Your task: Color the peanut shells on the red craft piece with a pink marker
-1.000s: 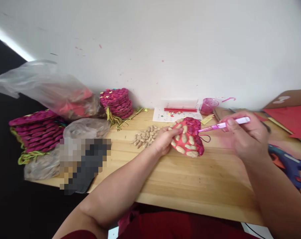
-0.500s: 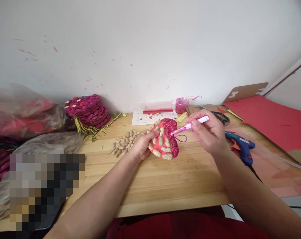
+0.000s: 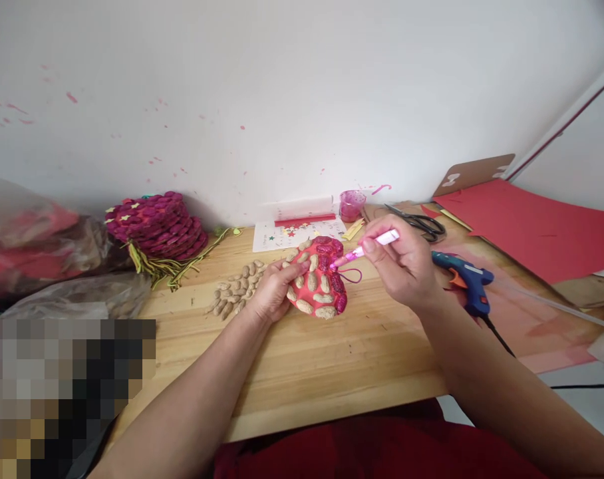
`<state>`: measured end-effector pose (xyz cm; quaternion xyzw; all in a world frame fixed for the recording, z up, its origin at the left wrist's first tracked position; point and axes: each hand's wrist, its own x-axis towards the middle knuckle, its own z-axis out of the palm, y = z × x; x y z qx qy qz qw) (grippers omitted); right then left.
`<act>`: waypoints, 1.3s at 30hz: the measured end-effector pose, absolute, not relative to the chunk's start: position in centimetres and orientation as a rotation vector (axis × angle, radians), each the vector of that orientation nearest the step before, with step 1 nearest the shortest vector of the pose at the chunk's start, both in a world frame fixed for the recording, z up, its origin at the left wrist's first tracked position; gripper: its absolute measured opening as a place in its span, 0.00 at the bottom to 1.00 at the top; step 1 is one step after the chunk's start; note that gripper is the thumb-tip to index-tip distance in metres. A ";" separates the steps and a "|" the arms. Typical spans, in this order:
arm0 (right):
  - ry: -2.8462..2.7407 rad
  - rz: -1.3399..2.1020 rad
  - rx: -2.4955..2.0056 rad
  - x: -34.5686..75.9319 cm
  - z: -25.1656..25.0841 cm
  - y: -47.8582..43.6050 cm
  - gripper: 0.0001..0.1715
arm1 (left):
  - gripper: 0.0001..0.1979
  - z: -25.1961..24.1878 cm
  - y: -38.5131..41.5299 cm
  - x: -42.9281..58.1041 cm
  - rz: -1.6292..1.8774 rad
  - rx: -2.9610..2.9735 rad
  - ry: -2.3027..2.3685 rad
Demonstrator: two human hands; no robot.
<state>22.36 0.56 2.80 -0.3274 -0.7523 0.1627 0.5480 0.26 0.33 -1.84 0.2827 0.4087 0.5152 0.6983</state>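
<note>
A red craft piece (image 3: 318,279) studded with peanut shells, partly painted magenta, lies on the wooden table (image 3: 332,359). My left hand (image 3: 271,293) holds its left edge, fingers curled on it. My right hand (image 3: 400,266) pinches a pink-stained paintbrush (image 3: 364,249) whose tip touches the piece's upper right part. A small loop of cord (image 3: 352,275) sticks out at the piece's right side.
Loose peanut shells (image 3: 235,293) lie left of the piece. Behind are a stack of magenta shell mats (image 3: 157,225), a sheet with stars (image 3: 295,233), a pink paint cup (image 3: 352,205) and scissors (image 3: 422,225). A blue glue gun (image 3: 464,279) and red paper (image 3: 541,229) are right; plastic bags (image 3: 42,253) left.
The view has swung right, so everything sits further left in frame. My hands keep their hold, and the brush tip has moved in onto the piece's painted part.
</note>
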 end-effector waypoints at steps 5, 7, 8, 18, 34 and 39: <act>-1.796 0.523 -0.822 22.2 3.0 0.7 0.09 | 0.14 -2.0 0.1 0.2 1.126 0.679 0.941; -1.776 0.515 -0.840 22.2 3.2 0.6 0.10 | 0.14 -1.9 0.0 0.3 1.121 0.698 0.943; -1.770 0.514 -0.844 22.2 3.4 0.6 0.11 | 0.15 -1.9 0.0 0.3 1.122 0.706 0.943; -1.740 0.536 -0.808 22.4 3.0 0.9 0.10 | 0.20 -1.4 -0.4 0.5 1.123 0.734 0.925; -1.312 0.534 -0.851 22.2 2.1 2.6 0.18 | 0.28 -1.9 0.1 0.7 1.213 0.701 0.944; -1.195 0.452 -1.038 23.8 3.1 5.0 0.17 | 0.29 -2.2 0.4 0.6 1.257 0.699 0.984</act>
